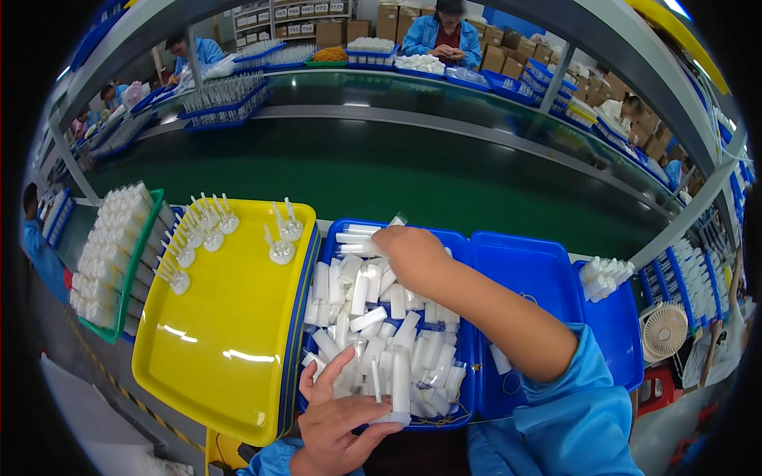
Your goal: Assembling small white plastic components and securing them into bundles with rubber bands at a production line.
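Observation:
Near the front edge of the blue tray (470, 349), my left hand (337, 424) pinches a white stemmed base between thumb and forefinger. A thin white rod (376, 381) and a wider white tube (401, 382) stand up from it. My right hand (409, 255) reaches to the tray's far side, its fingers curled down and mostly hidden. Just beyond its knuckles pokes a clear-wrapped end (399, 218). I cannot make out what those fingers grip. Loose white tubes (369, 319) in clear sleeves fill the tray, and several lie sideways beside the right hand.
On the left, a yellow tray (214, 341) carries several white stemmed bases (213, 226) along its far end. Beyond it stands a green tray (135, 270) of white tubes. Blue trays (520, 266) and a small fan (663, 332) sit right. A green conveyor (381, 159) runs behind; co-workers sit across.

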A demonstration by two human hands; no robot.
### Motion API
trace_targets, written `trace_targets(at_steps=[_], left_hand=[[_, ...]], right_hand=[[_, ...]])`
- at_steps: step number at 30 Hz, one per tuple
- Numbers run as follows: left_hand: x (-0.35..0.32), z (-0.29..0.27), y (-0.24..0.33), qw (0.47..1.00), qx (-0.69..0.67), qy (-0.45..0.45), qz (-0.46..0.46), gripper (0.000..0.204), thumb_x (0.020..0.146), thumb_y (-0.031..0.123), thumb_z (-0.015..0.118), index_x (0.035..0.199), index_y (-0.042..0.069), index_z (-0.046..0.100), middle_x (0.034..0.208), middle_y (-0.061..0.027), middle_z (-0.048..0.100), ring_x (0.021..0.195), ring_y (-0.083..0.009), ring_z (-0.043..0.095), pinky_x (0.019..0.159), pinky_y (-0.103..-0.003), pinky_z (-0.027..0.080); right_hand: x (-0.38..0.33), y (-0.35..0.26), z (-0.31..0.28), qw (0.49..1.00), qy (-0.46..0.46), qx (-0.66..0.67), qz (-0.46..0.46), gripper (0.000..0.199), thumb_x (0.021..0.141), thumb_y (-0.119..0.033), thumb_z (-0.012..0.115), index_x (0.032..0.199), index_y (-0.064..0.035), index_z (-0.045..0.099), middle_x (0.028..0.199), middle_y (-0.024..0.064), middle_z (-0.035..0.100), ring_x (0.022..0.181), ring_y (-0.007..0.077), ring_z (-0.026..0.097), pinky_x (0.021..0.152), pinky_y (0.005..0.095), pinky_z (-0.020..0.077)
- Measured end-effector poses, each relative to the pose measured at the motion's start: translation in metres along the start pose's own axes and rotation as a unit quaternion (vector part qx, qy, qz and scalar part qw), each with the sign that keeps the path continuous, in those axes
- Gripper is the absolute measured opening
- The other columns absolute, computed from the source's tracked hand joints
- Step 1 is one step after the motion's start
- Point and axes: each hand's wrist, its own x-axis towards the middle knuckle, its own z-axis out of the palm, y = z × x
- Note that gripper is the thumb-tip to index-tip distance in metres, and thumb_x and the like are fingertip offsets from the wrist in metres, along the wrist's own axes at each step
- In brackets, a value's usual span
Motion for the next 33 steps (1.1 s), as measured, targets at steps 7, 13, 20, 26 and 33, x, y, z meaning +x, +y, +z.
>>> trace_targets(at_steps=[7,13,20,26,33], left_hand=[[0.002,0.013,-0.004,0.998,0.001,0.0,0.068,0.015,0.064,0.007,0.072,0.079,0.008,0.067,0.079,-0.0067,0.063,0.103,-0.0371,0.051,0.093,-0.049,0.029],[0.006,0.023,-0.001,0.996,-0.013,-0.027,0.082,0.016,0.066,0.007,0.07,0.082,0.009,0.067,0.079,-0.0057,0.063,0.099,-0.0359,0.052,0.094,-0.049,0.029],[0.005,0.024,-0.005,0.996,-0.011,-0.056,0.066,0.017,0.065,0.009,0.072,0.081,0.01,0.068,0.081,-0.0041,0.063,0.103,-0.0373,0.05,0.093,-0.048,0.028],[0.001,0.026,0.0,0.994,-0.021,-0.069,0.081,0.014,0.065,0.011,0.071,0.079,0.011,0.068,0.082,-0.0028,0.063,0.105,-0.0383,0.048,0.095,-0.048,0.025],[0.0,0.031,-0.002,0.992,-0.008,-0.068,0.103,0.011,0.065,0.017,0.072,0.076,0.015,0.069,0.081,-0.0007,0.062,0.107,-0.0374,0.048,0.097,-0.05,0.018]], right_hand=[[-0.063,-0.033,-0.047,0.793,-0.011,0.587,0.164,0.043,0.077,-0.01,0.068,0.112,-0.0044,0.043,0.08,0.0079,0.057,0.068,0.0152,0.056,0.056,0.0278,0.0445],[-0.091,-0.046,-0.071,0.614,-0.104,0.736,0.264,0.034,0.086,-0.009,0.057,0.116,-0.0063,0.041,0.079,0.0032,0.055,0.06,0.0054,0.048,0.049,0.0196,0.0377],[-0.11,-0.049,-0.072,0.644,-0.093,0.723,0.23,0.045,0.092,-0.018,0.049,0.131,-0.0054,0.032,0.091,0.0082,0.057,0.08,0.0144,0.058,0.072,0.0243,0.0457],[-0.119,-0.035,-0.076,0.783,0.003,0.607,0.133,0.045,0.095,-0.011,0.035,0.132,-0.0035,0.01,0.089,0.01,0.056,0.082,0.0128,0.054,0.08,0.026,0.0421],[-0.139,-0.028,-0.082,0.807,-0.052,0.581,0.091,0.026,0.087,-0.011,0.055,0.11,0.0003,0.05,0.087,0.0044,0.055,0.079,0.0102,0.054,0.072,0.0238,0.0429]])
